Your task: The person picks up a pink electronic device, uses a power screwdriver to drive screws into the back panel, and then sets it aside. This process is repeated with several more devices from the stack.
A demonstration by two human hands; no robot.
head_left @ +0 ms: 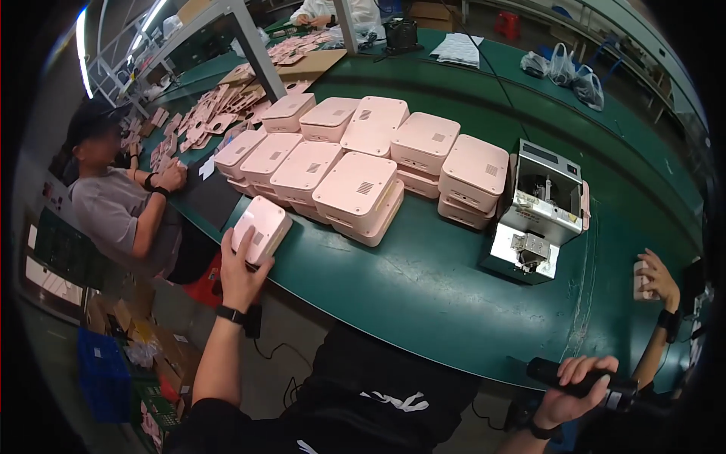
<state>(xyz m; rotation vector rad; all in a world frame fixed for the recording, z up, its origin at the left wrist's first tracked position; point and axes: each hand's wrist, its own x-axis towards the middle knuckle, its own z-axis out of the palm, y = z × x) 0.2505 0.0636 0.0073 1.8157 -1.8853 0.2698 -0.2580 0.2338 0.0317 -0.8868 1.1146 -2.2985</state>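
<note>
My left hand (240,276) is closed on a pale pink plastic box (266,225) with rounded corners, gripping its near side at the table's front edge. Its top face has a small slotted patch and corner holes. Over the table's right front edge, my right hand (572,393) wraps round a black electric screwdriver (556,372), which lies roughly level. Beyond the left hand stand stacked pink boxes (354,185) of the same kind, in rows. A silver screw feeder (533,253) with an open top sits between these stacks and the right hand.
Another person's hand (656,280) touches a small pale box (643,281) at far right. On the left a seated person (125,197) works beside loose pink panels (215,113). A metal post (257,53) rises behind the stacks; plastic bags (563,68) lie farther back.
</note>
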